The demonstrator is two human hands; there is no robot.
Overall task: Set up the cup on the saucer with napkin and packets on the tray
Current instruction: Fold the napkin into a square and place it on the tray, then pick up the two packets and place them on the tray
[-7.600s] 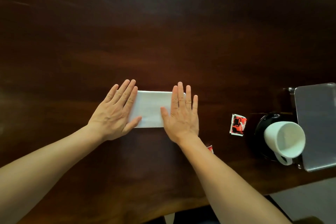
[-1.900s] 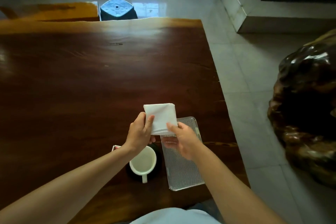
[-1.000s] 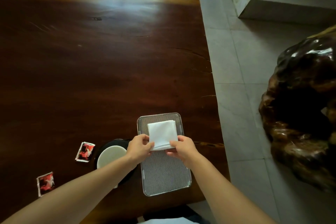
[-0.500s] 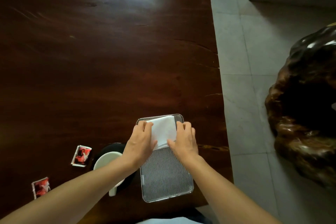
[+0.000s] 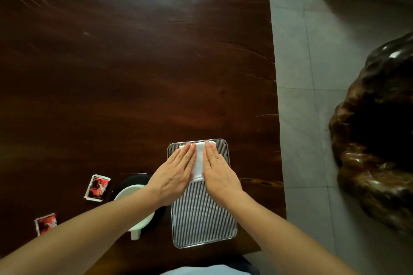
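Both hands, left and right, flat and open on folded napkin, far end of tray; we press evenly, keeping edges square.

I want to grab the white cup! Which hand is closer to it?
Left. The left hand lies flat on the napkin, its wrist right above the cup. The right hand presses farther away, across the napkin.

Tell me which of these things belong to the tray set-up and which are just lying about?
Part of the job:
- tray
- napkin, pressed flat by the left hand and right hand
- cup on its saucer
- two red packets

Just there:
- wooden table
- dark carved lump on the floor
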